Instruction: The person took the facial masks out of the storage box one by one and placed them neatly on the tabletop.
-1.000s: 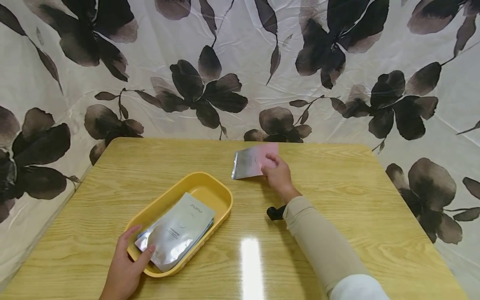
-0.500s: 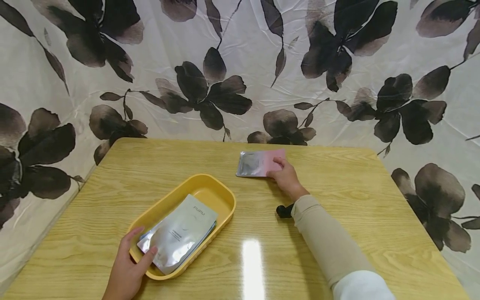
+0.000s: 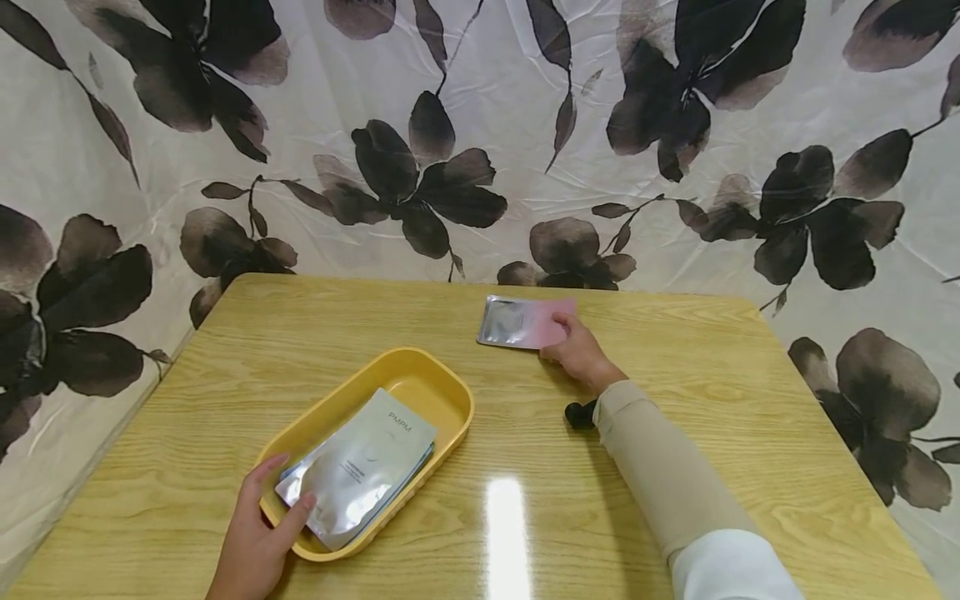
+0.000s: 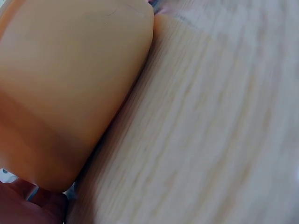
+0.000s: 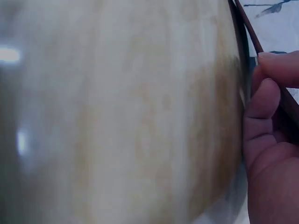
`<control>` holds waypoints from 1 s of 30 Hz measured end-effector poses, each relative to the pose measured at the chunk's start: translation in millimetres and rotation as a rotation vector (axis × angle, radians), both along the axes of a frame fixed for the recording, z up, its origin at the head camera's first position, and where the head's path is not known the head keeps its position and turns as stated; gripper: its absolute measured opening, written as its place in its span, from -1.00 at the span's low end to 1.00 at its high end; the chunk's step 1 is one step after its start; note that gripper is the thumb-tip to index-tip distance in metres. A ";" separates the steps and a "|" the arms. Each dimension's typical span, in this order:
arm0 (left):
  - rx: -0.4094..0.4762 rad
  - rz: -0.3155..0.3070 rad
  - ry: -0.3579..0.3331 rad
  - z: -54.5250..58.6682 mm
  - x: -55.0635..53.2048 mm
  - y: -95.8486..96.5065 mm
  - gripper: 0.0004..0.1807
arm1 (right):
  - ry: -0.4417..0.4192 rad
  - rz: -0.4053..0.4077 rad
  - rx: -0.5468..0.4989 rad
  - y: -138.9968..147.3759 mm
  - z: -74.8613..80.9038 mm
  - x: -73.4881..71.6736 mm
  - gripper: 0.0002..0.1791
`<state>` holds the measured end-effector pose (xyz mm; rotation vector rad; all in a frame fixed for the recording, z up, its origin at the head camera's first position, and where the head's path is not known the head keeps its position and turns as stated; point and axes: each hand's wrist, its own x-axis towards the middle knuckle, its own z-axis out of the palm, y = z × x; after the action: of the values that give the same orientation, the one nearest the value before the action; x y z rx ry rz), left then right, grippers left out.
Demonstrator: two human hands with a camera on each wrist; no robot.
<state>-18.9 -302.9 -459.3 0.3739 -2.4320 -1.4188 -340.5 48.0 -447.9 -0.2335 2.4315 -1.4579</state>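
At the back of the table my right hand (image 3: pixel 581 358) pinches the right end of a pink and silver foil sheet-mask packet (image 3: pixel 513 323). In the right wrist view the packet's edge (image 5: pixel 250 29) shows as a thin dark line between thumb and fingers. My left hand (image 3: pixel 258 525) grips the near left end of a yellow plastic basket (image 3: pixel 427 392), its thumb reaching over the rim. Inside lies a small stack of foil packets, a pale green and silver one (image 3: pixel 367 462) on top. The left wrist view shows the basket's outer wall (image 4: pixel 70 84) and curled fingers (image 4: pixel 49 205) at its end.
The wooden table (image 3: pixel 750 433) ends just beyond the pink packet. Behind it hangs a white cloth (image 3: pixel 480 75) with dark flowers. A small black object (image 3: pixel 580 415) sits at the right wrist, by the cuff. Light glares off the table near the front.
The pink packet, tilted up a second ago, now lies flatter and squarer to the table's back edge, slightly further right. The right hand still pinches it. The left hand keeps its grip on the basket.
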 end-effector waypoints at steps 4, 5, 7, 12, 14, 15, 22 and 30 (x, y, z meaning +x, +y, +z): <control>0.000 0.002 0.003 0.9 -0.1 -0.1 -0.34 | 0.037 0.055 0.040 -1.2 1.7 -4.8 -0.15; 0.002 -0.002 0.009 0.8 -0.1 0.1 -0.34 | 0.042 0.060 0.049 -1.5 2.0 -5.8 -0.15; 0.000 -0.001 0.009 0.8 0.2 0.2 -0.34 | 0.056 0.069 0.072 -2.1 2.0 -7.8 -0.14; 0.003 -0.003 -0.006 0.4 0.1 0.6 -0.35 | 0.101 0.076 0.131 -2.7 2.3 -11.1 -0.13; 0.005 -0.006 -0.006 -0.1 0.1 0.8 -0.35 | 0.111 0.068 0.148 -2.7 3.3 -11.6 -0.14; 0.005 -0.006 -0.006 -0.2 0.1 0.9 -0.35 | 0.118 0.062 0.159 -2.8 3.2 -12.1 -0.14; 0.013 -0.006 -0.004 0.3 0.5 1.3 -0.35 | 0.136 0.010 0.187 -4.7 0.8 -15.1 -0.15; 0.025 -0.008 -0.020 1.6 0.9 -0.1 -0.33 | 0.119 -0.016 0.215 -8.3 -0.4 -18.2 -0.17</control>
<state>-18.1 -303.0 -457.7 0.3862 -2.4364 -1.4568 -358.8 39.7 -448.3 -0.2602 2.6666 -1.2077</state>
